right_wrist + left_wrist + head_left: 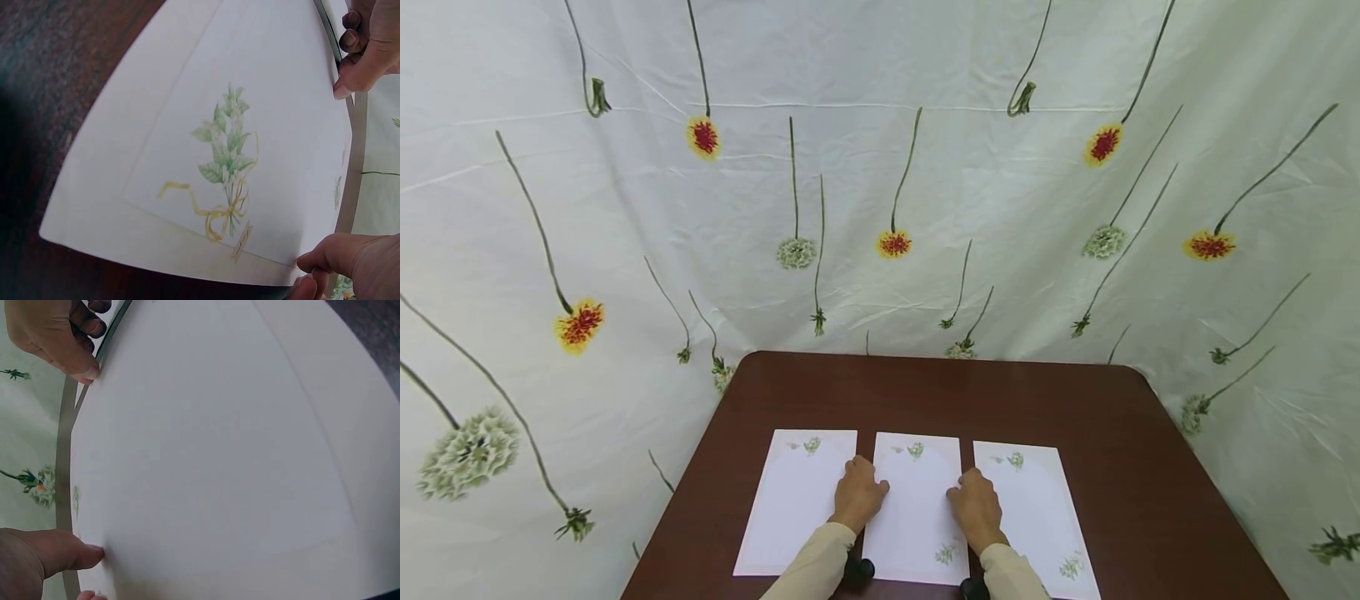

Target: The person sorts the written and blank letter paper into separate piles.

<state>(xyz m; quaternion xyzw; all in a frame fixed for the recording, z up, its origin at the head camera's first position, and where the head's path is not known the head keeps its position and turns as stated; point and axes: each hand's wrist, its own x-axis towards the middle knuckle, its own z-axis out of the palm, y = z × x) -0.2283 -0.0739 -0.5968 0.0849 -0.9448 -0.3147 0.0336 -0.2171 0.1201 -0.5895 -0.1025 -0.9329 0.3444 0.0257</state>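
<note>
Three white sheets of paper lie side by side on the table: a left sheet [797, 504], a middle sheet [917, 500] and a right sheet [1037, 517]. My left hand [857, 496] is at the left edge of the middle sheet, its thumb [90, 555] on the paper and its other fingers bent. At the opposite edge, my right hand [977, 506] mirrors it, thumb [312, 257] and bent fingertips meeting at the border. A green leafy sprig with a yellow ribbon [226, 156] is printed on the paper in the right wrist view.
The sheets rest on a dark brown table [940, 392] with rounded far corners. Behind and beside it hangs a pale cloth [850, 67] printed with flowers. Dark round objects [859, 572] show under both wrists.
</note>
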